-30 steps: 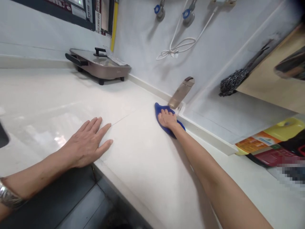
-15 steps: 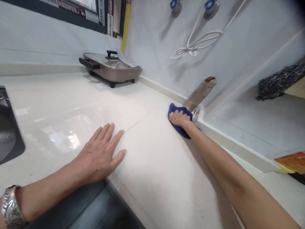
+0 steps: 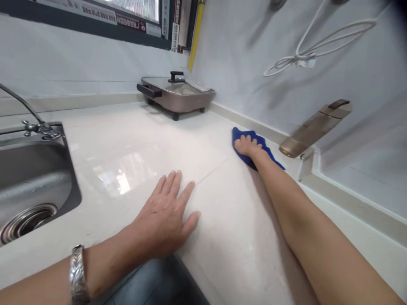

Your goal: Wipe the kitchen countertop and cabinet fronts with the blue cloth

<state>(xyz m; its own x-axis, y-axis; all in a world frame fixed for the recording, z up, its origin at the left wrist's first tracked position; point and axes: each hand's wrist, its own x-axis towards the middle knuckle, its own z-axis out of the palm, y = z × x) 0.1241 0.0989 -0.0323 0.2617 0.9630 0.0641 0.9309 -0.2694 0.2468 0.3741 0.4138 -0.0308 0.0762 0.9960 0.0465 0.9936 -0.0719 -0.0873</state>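
Note:
My right hand presses a blue cloth down on the white countertop, its fingers curled over the fabric. Just right of the cloth stands a gold-brown flask by the wall, with a dark strap on its lid. My left hand rests flat near the counter's front edge, fingers spread and holding nothing. A silver bracelet circles the left wrist.
An electric pan with a glass lid sits in the back corner. On the left lies a steel sink with a faucet. A white cord hangs in loops on the right wall.
The view has swung left, bringing more of the sink in. My right hand and the cloth have moved along the wall away from the flask. My left hand stays flat.

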